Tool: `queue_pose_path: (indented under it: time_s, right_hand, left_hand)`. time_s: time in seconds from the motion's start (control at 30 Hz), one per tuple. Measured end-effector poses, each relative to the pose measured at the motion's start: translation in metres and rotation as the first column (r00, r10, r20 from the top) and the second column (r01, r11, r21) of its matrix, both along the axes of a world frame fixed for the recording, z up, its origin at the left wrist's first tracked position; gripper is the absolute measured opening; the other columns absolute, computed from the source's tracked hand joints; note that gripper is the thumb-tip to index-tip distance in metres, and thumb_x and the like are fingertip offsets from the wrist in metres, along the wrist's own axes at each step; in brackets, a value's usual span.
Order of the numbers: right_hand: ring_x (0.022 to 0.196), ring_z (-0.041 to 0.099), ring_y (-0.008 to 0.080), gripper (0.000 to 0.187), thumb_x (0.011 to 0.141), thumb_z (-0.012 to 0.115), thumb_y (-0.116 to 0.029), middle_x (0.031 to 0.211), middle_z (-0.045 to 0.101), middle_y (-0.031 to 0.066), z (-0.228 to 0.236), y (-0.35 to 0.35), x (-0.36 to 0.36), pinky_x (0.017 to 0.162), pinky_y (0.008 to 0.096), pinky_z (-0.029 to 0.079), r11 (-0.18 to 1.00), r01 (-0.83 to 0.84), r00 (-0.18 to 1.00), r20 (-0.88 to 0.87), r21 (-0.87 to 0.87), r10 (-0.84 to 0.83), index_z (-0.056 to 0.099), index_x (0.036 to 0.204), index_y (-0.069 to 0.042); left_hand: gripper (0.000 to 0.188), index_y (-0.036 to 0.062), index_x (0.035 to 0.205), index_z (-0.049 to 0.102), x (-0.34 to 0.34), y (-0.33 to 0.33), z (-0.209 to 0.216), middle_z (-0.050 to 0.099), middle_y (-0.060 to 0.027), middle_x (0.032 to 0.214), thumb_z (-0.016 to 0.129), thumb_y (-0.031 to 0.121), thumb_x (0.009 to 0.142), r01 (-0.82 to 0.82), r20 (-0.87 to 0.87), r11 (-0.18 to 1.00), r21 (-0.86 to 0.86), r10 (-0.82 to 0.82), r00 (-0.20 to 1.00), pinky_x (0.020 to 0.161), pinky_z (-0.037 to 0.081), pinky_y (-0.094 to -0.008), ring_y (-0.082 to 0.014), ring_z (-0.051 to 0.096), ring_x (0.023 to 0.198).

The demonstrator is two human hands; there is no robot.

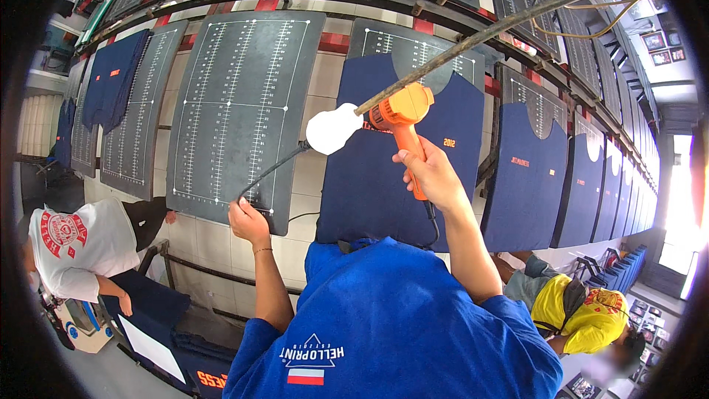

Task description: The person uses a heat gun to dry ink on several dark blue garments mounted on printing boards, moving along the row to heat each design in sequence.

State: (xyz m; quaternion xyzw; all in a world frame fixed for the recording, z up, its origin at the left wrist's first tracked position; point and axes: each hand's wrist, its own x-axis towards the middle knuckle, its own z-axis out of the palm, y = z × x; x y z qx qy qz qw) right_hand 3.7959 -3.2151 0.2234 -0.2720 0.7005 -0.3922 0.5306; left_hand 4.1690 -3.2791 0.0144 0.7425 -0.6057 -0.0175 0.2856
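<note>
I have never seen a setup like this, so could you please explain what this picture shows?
Gladly. There is no machine arm here: the work is done by a person's two bare hands. The picture comes from a wide fisheye camera worn on the head and looking down, so straight edges bend. The right hand holds what looks like an orange heat gun over navy cloth with small orange print, which lies on a dark board. The left hand grips a black cord that runs to a white bulb-shaped thing. More boards, some bearing similar cloth, stand in rows around.
</note>
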Motion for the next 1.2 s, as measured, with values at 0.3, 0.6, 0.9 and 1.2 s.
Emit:
queue_pose_path:
  time_s: [0.3,0.6,0.9,1.2]
  right_hand:
    - [0.062,0.054,0.0067,0.040,0.097,0.057,-0.024,0.095,0.066,0.0050,0.001,0.005,-0.014,0.055,0.0223,0.049,1.000,0.021,0.994,0.108,0.012,-0.022,0.051,0.129,0.000]
    - [0.062,0.054,0.0073,0.040,0.096,0.057,-0.023,0.095,0.066,0.0051,0.005,0.010,-0.003,0.055,0.0225,0.049,0.999,0.052,0.999,0.009,-0.008,-0.051,0.052,0.129,0.000]
    - [0.060,0.054,0.0068,0.036,0.094,0.060,-0.022,0.083,0.059,0.0018,0.004,0.013,-0.010,0.053,0.0231,0.048,0.997,0.071,0.993,0.093,-0.013,-0.069,0.054,0.123,-0.001]
    - [0.063,0.054,0.0068,0.040,0.096,0.058,-0.022,0.096,0.065,0.0050,0.007,0.018,-0.010,0.055,0.0228,0.048,0.999,0.047,0.999,-0.027,0.017,-0.046,0.052,0.129,0.000]
  left_hand:
    - [0.033,0.0014,0.085,0.056,0.000,0.000,-0.001,0.060,-0.0166,0.078,0.046,0.030,0.099,-0.018,0.012,0.999,0.028,0.018,1.000,0.065,0.042,-0.0504,-0.0386,0.057,0.076]
    - [0.033,0.0022,0.084,0.057,-0.003,0.001,0.004,0.061,-0.0154,0.078,0.047,0.030,0.099,-0.027,-0.006,0.999,0.042,0.027,1.000,0.066,0.042,-0.0502,-0.0377,0.057,0.077]
    - [0.032,0.0016,0.086,0.056,-0.004,0.001,0.006,0.060,-0.0163,0.078,0.047,0.029,0.098,-0.028,-0.018,0.998,0.057,0.029,0.999,0.066,0.041,-0.0506,-0.0383,0.057,0.076]
    - [0.031,0.0024,0.087,0.057,-0.005,0.000,0.007,0.061,-0.0153,0.079,0.047,0.029,0.098,-0.042,-0.004,0.996,0.079,0.042,0.999,0.066,0.042,-0.0503,-0.0374,0.058,0.078]
